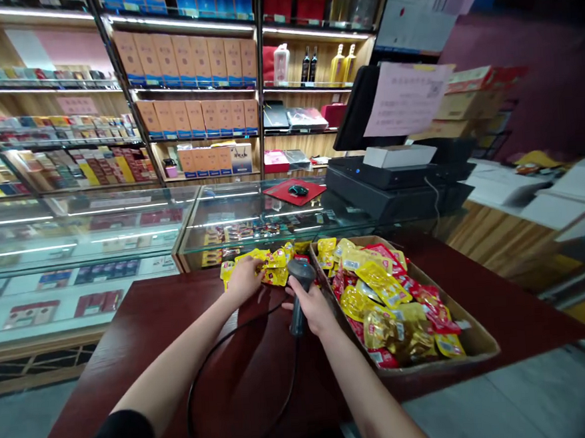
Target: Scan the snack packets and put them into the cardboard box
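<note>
My right hand (312, 305) is wrapped around the handle of a black barcode scanner (301, 270), its head pointing away from me. A black cable (216, 348) loops from the scanner across the dark red table (179, 320). Over at the far edge of the table, my left hand (245, 277) has its fingers closed on a yellow snack packet (274, 260) in a small pile of similar packets. Part of that pile is hidden behind my hand and the scanner. Right of the scanner stands an open cardboard box (489, 347) filled with yellow and red snack packets (382, 283).
Behind the table runs a glass display counter (97, 226). On it are a mouse (298, 190) on a red mat (275, 191) and a black checkout terminal (357, 108) with a paper sheet taped on. Shelves (193, 91) of boxes and bottles line the wall.
</note>
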Demonstrator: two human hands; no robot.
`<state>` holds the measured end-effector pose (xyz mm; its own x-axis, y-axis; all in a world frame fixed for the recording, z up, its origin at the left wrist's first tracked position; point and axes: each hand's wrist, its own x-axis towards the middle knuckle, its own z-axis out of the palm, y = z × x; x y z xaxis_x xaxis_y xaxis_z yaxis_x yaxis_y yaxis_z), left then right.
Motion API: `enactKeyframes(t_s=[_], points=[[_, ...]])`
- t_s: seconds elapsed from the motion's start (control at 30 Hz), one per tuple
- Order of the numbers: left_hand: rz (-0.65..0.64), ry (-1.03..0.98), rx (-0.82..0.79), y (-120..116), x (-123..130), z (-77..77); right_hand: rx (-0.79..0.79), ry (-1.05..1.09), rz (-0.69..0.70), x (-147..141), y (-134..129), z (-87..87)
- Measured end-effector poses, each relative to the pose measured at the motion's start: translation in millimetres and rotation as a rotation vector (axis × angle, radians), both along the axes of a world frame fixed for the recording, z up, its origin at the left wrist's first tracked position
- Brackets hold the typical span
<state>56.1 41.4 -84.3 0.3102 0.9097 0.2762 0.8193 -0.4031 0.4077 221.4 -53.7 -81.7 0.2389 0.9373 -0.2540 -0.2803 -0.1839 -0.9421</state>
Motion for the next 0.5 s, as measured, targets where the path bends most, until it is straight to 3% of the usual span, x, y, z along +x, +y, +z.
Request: enactKeyframes(t_s=[0.1, 0.27, 0.37, 0.5], points=[[-0.069, 0.126, 0.089, 12, 17, 0.0, -0.005, 0.008, -0.011, 0, 12, -2.7], [-0.11, 0.203, 0.042, 15, 31, -9.8, -0.019, 0.04, -0.024, 2, 12, -3.6], [-0.072, 0.231, 0.045, -4, 29, -16.6, -0.036, 0.065, -0.021, 4, 4, -5.5], [-0.049, 0.248, 0.011, -49, 20, -24.9, -0.054, 0.099, -0.017, 6, -12, -9.5]])
